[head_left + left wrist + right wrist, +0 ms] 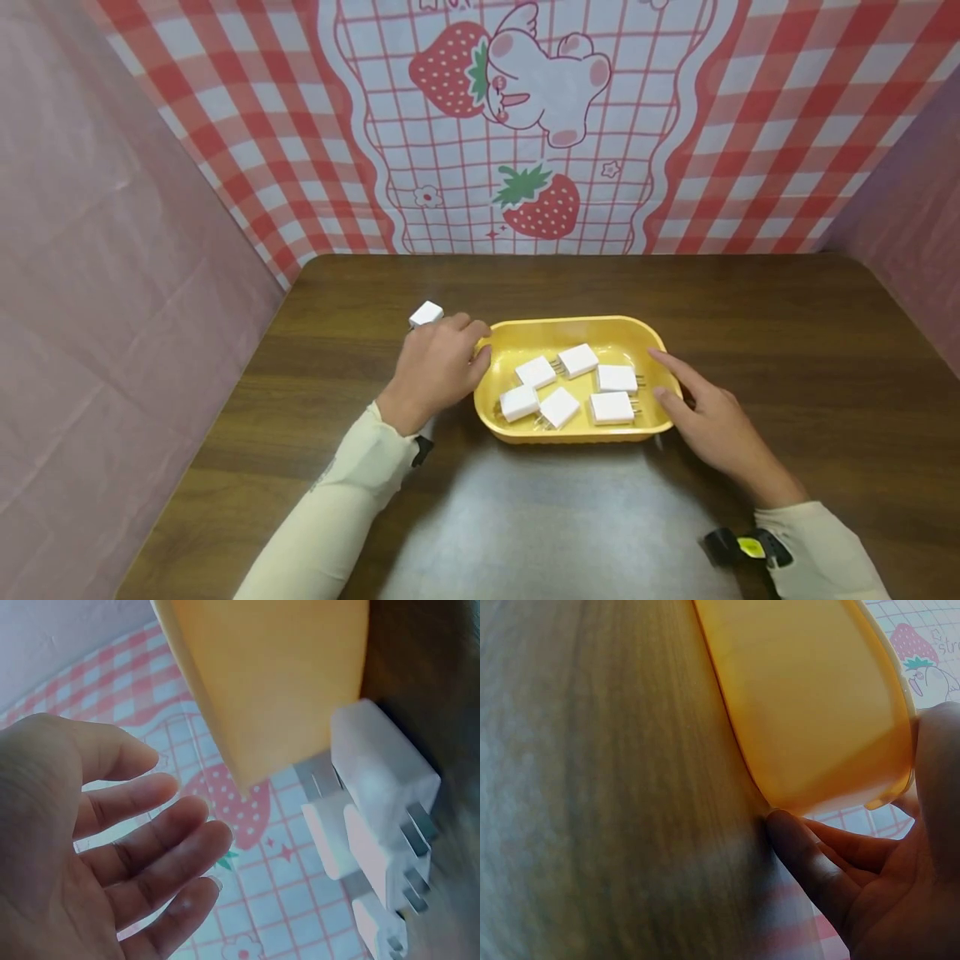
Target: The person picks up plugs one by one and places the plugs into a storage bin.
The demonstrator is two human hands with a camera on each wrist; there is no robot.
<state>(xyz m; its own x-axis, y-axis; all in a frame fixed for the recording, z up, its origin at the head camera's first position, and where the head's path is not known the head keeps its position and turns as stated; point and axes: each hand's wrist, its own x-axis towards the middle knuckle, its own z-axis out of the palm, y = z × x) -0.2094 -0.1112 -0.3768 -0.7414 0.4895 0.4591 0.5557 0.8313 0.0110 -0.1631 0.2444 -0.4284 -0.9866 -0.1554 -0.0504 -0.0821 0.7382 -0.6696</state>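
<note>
A shallow yellow plastic tray (570, 328) stands on the table with several white plug chargers (577, 361) lying in it, metal prongs showing. My left hand (437, 364) hovers by the tray's left end; in the left wrist view its fingers are loosely bent, apart from the tray, and hold nothing. Partly behind that hand, a white charger (427, 313) lies on the table. The left wrist view shows several chargers (382, 769) close together beside the tray. At the right end, my right hand (716, 429) grips the tray, thumb over the rim and fingers outside.
The brown wooden table (360, 283) has a glossy reflection in front of the tray. A red-and-white checked cloth (262, 125) with strawberries hangs along the back edge, and pink cloth (127, 333) hangs at the left side.
</note>
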